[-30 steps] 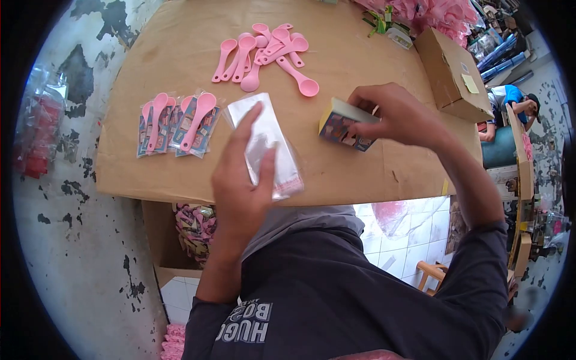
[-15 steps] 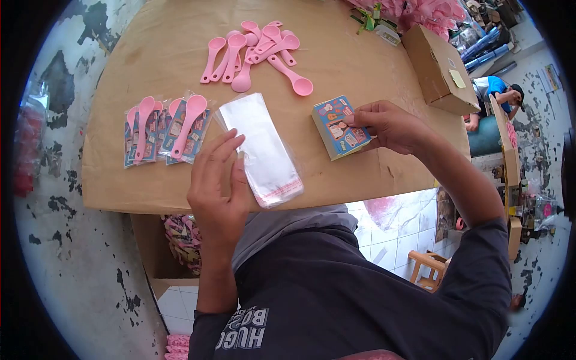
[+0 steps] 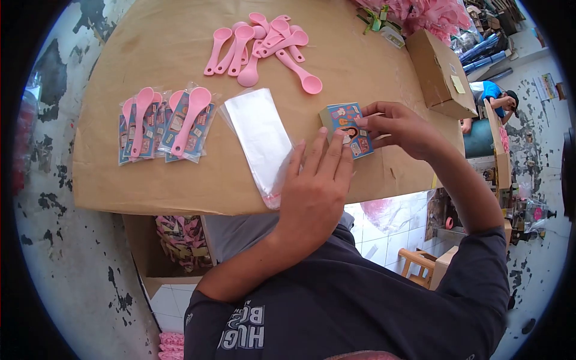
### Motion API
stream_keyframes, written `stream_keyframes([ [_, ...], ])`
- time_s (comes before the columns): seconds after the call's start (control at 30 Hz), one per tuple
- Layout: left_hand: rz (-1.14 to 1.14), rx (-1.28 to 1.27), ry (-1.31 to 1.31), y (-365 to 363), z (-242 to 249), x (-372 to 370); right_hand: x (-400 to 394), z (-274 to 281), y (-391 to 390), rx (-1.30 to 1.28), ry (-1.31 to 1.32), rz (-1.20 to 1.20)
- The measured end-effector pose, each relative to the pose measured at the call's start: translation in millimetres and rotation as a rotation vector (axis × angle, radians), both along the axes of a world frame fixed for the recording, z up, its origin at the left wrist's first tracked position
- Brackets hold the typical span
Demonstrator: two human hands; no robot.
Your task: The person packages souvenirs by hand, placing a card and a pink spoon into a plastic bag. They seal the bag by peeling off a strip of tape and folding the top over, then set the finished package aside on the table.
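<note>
While the right hand (image 3: 403, 131) holds the card stack (image 3: 350, 119) between its fingers on the counter (image 3: 150, 51), beside the clear bags (image 3: 254, 129), the left hand (image 3: 317, 189) — fingers slightly spread — overlaps the stack's left edge.

Cardboard box (image 3: 437, 72) with a yellow note (image 3: 458, 84), wooden stool (image 3: 418, 258), peeling wall (image 3: 72, 252), seated person (image 3: 492, 91) in blue.

The table (image 3: 180, 195) bears spoons (image 3: 239, 50), sleeves (image 3: 259, 135), cards (image 3: 348, 115) and packets (image 3: 198, 129).
</note>
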State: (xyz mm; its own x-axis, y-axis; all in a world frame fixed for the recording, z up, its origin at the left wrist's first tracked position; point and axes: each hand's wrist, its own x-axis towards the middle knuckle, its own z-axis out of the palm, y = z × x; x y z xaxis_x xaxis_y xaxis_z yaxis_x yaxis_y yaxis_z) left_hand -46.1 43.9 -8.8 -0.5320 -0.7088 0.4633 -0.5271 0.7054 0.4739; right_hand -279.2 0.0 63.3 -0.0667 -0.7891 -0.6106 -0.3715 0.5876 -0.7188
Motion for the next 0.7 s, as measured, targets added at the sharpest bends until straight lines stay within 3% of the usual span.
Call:
stream_keyframes([
  [0.47,-0.019,-0.033,-0.015,-9.7,4.1,-2.5,-9.5,2.3,12.6,-0.136,-0.165,0.018],
  [0.57,-0.039,-0.017,-0.03,-9.1,7.4,-1.2,-26.7,-3.0,-8.5,-0.039,-0.148,0.086],
  [0.63,-0.073,0.067,0.078,-9.0,10.7,-1.0,-41.8,-27.5,-31.9,-0.363,0.185,0.202],
  [0.67,-0.066,0.056,0.07,-9.8,12.6,0.6,-37.3,-30.7,-42.3,-0.375,0.177,0.206],
  [0.7,-0.1,0.073,0.151,-11.0,14.7,3.9,-26.0,-34.6,-53.8,-0.587,0.232,0.245],
])
